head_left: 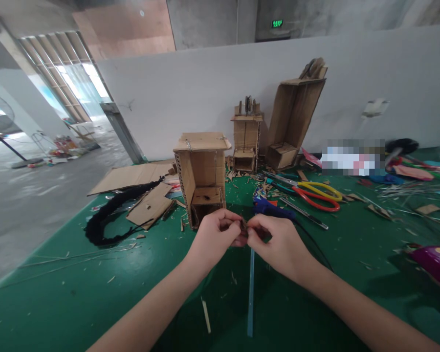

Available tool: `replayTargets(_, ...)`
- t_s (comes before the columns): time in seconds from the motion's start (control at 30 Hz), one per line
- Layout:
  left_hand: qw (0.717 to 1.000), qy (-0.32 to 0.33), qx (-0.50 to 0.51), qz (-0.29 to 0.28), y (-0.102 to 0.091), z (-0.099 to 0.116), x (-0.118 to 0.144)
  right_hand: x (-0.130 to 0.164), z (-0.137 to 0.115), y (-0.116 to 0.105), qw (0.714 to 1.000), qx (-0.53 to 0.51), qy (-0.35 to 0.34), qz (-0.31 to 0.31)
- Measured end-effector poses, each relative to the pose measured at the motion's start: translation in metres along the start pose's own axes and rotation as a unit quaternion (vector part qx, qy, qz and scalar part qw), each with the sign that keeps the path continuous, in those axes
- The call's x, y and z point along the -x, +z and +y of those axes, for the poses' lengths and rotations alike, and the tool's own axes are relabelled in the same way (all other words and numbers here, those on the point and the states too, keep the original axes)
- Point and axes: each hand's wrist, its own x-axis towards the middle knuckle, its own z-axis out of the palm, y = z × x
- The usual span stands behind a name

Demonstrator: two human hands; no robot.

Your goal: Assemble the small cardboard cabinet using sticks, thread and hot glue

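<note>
Hands: left hand and right hand pinch 1 small brown piece between fingertips, above green table | near: cardboard box model just behind | scissors right, well apart | blue strip below hands

Three cardboard models on green table; yellow-red shears, black cord, flat cardboard sheet.

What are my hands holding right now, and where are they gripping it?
Both hands, left hand and right hand, pinch a tiny brown piece between their fingertips, one on each side. What the piece is cannot be told.
</note>
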Motion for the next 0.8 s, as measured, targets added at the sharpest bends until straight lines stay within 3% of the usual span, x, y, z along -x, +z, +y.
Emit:
replayTargets(0.13, 0.999, 0.010, -0.013, -0.032, -0.001, -0.002, 0.000, -0.001, 0.003, 0.000, 1.000, 0.005, 0.004, 0.005)
replayTargets(0.27, 0.987, 0.095, -0.113, -0.062, -0.006, -0.005, -0.001, -0.001, 0.004, 0.000, 1.000, 0.016, 0.002, -0.001)
replayTargets(0.43, 0.958, 0.155, -0.240, -0.030, -0.009, -0.002, 0.002, -0.001, 0.002, 0.000, 1.000, 0.011, 0.002, -0.006)
replayTargets(0.6, 0.964, 0.142, -0.220, -0.052, -0.012, 0.001, 0.002, 0.000, 0.000, -0.002, 1.000, -0.016, 0.002, -0.015)
replayTargets(0.8, 0.954, 0.174, -0.237, -0.060, -0.010, 0.002, 0.003, 0.002, -0.001, -0.002, 0.998, 0.046, -0.002, 0.030)
